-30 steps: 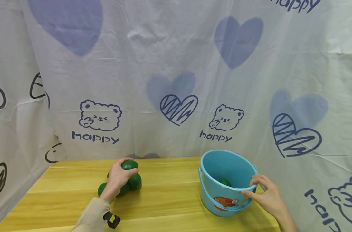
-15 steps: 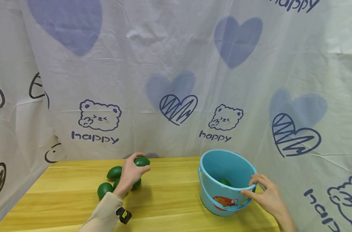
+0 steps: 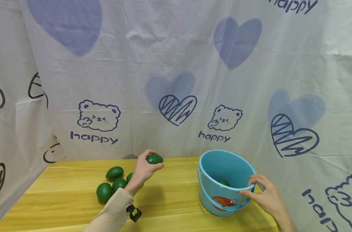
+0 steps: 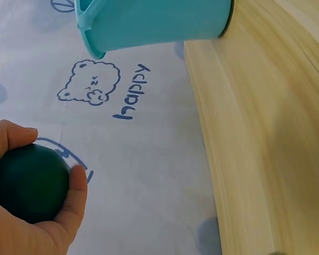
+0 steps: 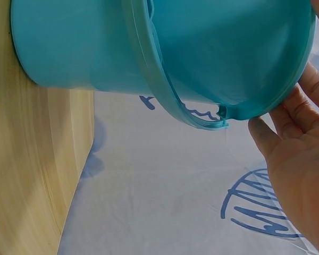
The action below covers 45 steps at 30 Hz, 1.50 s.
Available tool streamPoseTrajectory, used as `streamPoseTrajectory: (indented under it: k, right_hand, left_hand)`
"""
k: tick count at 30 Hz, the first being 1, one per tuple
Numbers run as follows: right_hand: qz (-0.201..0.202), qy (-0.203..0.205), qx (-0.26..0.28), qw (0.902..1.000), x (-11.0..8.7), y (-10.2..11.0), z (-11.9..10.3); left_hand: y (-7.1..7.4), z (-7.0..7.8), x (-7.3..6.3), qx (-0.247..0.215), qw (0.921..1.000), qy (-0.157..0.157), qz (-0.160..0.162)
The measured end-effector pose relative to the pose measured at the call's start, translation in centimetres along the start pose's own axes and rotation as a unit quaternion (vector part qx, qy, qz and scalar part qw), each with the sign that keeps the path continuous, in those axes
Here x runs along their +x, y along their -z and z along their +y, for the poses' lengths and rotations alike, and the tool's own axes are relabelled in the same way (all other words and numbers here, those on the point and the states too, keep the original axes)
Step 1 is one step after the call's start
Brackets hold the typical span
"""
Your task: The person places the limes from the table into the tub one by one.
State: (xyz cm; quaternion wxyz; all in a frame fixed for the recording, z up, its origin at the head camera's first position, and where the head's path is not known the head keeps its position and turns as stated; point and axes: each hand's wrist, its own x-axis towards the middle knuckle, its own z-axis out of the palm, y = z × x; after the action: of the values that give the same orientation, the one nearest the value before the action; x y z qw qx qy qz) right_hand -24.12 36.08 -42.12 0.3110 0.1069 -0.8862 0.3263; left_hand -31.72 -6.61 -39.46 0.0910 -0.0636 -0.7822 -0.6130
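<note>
Above the table, my left hand (image 3: 141, 170) holds a dark green oval fruit (image 3: 154, 159) between thumb and fingers; the left wrist view shows the same smooth, round green fruit (image 4: 32, 183) in the grip. A light blue bucket (image 3: 206, 191) stands upright at the right, with a green fruit (image 3: 223, 182) partly visible inside. My right hand (image 3: 265, 195) pinches the bucket's right rim, thumb outside and fingers over the edge. In the right wrist view, fingertips of the right hand (image 5: 300, 154) lie along the bucket rim (image 5: 244, 114).
Several more green fruits (image 3: 104, 193) lie clustered on the wooden table (image 3: 176, 206), left of the left forearm, which partly covers one. The bucket's handle (image 3: 210, 200) hangs down across its front. A white printed cloth (image 3: 164, 58) hangs behind the table.
My left hand has lifted the fruit away from the cluster and moved right toward the bucket, uncovering other fruits on the table. The right hand and the bucket have stayed in place.
</note>
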Motion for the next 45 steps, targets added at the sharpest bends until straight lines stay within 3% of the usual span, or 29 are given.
streamPoseTrajectory:
  k: [10, 23, 30, 35, 45]
  right_hand:
    - [0.001, 0.008, 0.014, 0.9999, 0.0, -0.1, -0.2]
    - [0.003, 0.003, 0.006, 1.0, 0.0, -0.1, 0.0]
    - [-0.001, 0.001, 0.004, 1.0, -0.1, -0.1, -0.1]
    - [-0.002, 0.0, 0.006, 1.0, -0.1, -0.1, -0.2]
    - [0.0, 0.004, 0.012, 0.9999, 0.0, -0.2, -0.3]
  left_hand:
    - [-1.9, 0.4, 0.8, -0.014, 0.9996, -0.013, -0.023]
    - [-5.5, 3.5, 0.9, -0.037, 0.9904, -0.037, -0.128]
    - [-7.1, 5.8, 1.2, -0.005, 0.9856, -0.03, -0.166]
    - [-8.3, 7.1, 1.4, 0.014, 0.979, -0.045, -0.198]
    - [-10.7, 8.7, 1.9, 0.084, 0.9735, -0.071, -0.201]
